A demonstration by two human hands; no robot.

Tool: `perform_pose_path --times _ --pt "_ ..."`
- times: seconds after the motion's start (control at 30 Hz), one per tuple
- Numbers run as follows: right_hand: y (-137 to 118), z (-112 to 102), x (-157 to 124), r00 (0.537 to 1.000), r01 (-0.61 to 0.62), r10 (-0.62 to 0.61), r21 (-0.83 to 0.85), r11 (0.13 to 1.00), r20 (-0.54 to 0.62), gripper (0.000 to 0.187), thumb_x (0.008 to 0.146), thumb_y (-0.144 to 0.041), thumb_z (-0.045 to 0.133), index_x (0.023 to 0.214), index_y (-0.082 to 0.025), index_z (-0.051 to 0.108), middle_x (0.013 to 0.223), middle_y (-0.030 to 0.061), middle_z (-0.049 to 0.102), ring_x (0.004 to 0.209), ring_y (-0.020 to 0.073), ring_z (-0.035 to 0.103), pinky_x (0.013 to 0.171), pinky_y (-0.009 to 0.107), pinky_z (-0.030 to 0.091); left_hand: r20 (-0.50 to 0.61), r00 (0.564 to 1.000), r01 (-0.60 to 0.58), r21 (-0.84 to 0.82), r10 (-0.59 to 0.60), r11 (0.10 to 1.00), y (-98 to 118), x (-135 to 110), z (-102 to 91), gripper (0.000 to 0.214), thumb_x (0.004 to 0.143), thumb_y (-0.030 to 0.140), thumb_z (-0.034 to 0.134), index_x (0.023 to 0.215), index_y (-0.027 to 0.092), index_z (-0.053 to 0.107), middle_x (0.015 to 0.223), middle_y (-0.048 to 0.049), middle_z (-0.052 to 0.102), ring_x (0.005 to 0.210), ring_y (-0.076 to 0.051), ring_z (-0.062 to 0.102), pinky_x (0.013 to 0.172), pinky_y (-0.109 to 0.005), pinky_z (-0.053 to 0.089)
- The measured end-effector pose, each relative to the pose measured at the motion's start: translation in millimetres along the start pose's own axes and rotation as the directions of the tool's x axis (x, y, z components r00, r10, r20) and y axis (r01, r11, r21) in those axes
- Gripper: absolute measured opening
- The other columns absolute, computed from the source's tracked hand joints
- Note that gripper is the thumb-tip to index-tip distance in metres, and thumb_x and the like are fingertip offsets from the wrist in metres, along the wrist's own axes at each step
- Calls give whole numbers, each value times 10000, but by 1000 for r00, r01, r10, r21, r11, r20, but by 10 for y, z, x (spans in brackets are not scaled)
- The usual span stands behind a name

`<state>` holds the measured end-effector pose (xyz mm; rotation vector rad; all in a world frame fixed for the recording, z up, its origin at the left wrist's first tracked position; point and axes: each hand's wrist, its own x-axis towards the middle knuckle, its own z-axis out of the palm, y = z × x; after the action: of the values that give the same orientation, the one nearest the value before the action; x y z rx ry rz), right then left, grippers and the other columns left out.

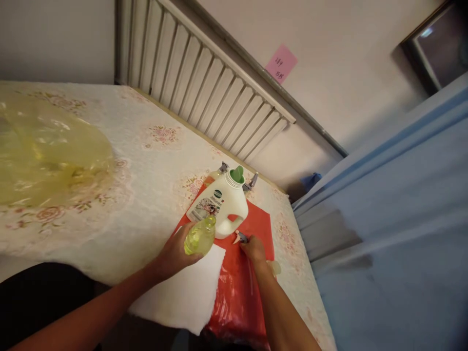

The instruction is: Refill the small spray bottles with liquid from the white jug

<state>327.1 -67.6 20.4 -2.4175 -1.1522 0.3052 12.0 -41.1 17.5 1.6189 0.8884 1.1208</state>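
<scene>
My left hand (174,253) is wrapped round a small clear bottle of yellow-green liquid (199,236), held above a white cloth (186,292). My right hand (253,248) is closed on a grey and white spray-trigger top (240,238), just right of the bottle. Right behind both stands a white detergent jug (223,202) with a printed label and a green spout, its cap off. Everything rests on a red plastic sheet (256,229).
Two more spray bottles (252,182) stand behind the jug. A yellowish plastic bag (47,151) lies at the left on the floral tablecloth (146,161). A white radiator (204,83) lines the wall with a pink note (281,62) above. Blue cloth (395,209) hangs at right.
</scene>
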Motion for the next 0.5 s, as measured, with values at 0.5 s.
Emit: perform_pose_path --times 0.5 --pt "354 -1018 -547 999 6 -29 788 616 15 364 565 -352 757 850 -191 598 679 -14 695 589 150 649 574 255 497 221 974 78 -159 -42 984 288 -279 1052 726 690 332 790 1303 205 422 1281 -115 597 1184 -291 581 1035 -469 463"
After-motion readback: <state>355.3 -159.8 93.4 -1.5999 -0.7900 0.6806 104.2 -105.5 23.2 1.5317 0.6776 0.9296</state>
